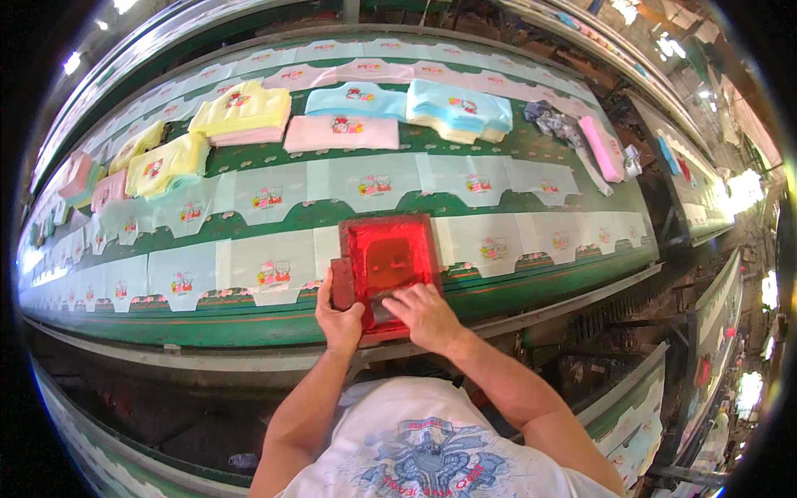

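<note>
A red-stained screen printing frame (387,224) lies over the nearest row of pale fabric pieces, with wet red ink (388,259) across its mesh. My left hand (339,322) grips the block on the frame's left side, thumb toward the near corner. Inside the near end of the frame, my right hand (425,315) is closed on a squeegee (382,310), a small dark blade mostly covered by my fingers. Printed fabric pieces (278,264) lie to the left of the frame, and more (494,245) to its right, each with small red and pink figures.
The long green printing table (282,322) holds several rows of fabric pieces. Farther back sit folded stacks in yellow (241,112), pink (342,135) and blue (461,108). A crumpled grey cloth (558,124) and a pink bundle (602,149) lie at the right end. A metal rail (249,358) edges the near side.
</note>
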Motion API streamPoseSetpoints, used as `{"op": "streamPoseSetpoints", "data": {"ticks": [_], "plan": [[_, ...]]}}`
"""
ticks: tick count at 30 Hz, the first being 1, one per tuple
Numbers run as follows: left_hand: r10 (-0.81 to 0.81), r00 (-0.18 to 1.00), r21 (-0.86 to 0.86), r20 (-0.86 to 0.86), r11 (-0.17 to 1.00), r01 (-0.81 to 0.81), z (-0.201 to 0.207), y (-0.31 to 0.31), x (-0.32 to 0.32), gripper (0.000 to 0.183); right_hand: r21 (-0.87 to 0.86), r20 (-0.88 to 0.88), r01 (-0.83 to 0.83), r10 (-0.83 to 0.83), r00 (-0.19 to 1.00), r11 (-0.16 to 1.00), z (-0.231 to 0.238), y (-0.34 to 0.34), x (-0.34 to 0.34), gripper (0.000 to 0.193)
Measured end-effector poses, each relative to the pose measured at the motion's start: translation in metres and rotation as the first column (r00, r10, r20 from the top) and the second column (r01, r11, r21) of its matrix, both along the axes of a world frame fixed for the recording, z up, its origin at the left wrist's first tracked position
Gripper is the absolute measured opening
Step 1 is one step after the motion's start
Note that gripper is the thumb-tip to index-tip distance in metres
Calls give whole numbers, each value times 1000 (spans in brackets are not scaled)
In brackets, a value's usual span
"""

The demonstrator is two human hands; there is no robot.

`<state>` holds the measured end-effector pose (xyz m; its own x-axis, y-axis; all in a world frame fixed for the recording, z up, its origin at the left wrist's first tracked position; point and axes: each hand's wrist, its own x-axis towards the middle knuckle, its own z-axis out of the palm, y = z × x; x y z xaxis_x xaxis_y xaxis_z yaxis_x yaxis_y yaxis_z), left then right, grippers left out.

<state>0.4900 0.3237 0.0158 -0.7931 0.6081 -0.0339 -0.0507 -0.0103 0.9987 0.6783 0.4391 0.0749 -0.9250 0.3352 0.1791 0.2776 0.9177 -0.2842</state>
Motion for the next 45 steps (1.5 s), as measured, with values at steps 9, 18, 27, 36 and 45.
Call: {"op": "streamPoseSetpoints", "data": {"ticks": [9, 18, 27, 36, 45], "plan": [[-25, 987, -19, -161, 1000, 22, 4, 3, -1, 92, -79, 76, 6, 0, 997, 997, 13, -37, 21, 53], [-12, 984, 94, -176, 995, 29, -17, -8, -17, 94, 59, 118, -11, 4, 993, 998, 10, -53, -1, 34], [-129, 989, 207, -66, 968, 140, -20, 1, -13, 97, 94, 253, -5, -19, 967, 996, 20, -50, -17, 29], [-151, 988, 218, -12, 964, 150, -13, 4, -1, 99, 103, 363, -16, -23, 931, 995, 14, -49, -24, 30], [-166, 985, 248, 36, 957, 152, -17, 4, -4, 98, 102, 387, -40, -2, 922, 994, 16, -47, -29, 26]]}}
